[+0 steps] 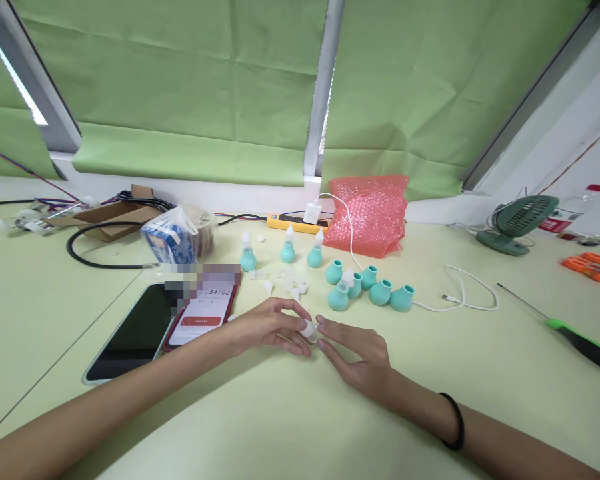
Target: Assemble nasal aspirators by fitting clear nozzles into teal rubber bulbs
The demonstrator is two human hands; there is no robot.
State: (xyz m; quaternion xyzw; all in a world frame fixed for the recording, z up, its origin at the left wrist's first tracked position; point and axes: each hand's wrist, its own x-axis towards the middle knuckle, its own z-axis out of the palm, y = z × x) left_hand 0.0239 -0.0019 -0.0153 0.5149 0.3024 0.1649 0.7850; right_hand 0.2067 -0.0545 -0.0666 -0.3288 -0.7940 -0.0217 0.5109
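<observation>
Fingertips of the left hand [267,328] and right hand [363,357] jointly pinched a small white cap [307,329] above the desk [480,380] centre, toward its near edge; teal bulbs [380,292] stood behind

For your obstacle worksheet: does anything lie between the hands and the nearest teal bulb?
Nothing visible does. Left hand and right hand pinch a white tip; only bare table separates them from the bulb.

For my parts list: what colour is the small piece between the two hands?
White, slightly translucent. The small piece shows best in the head view.
</observation>
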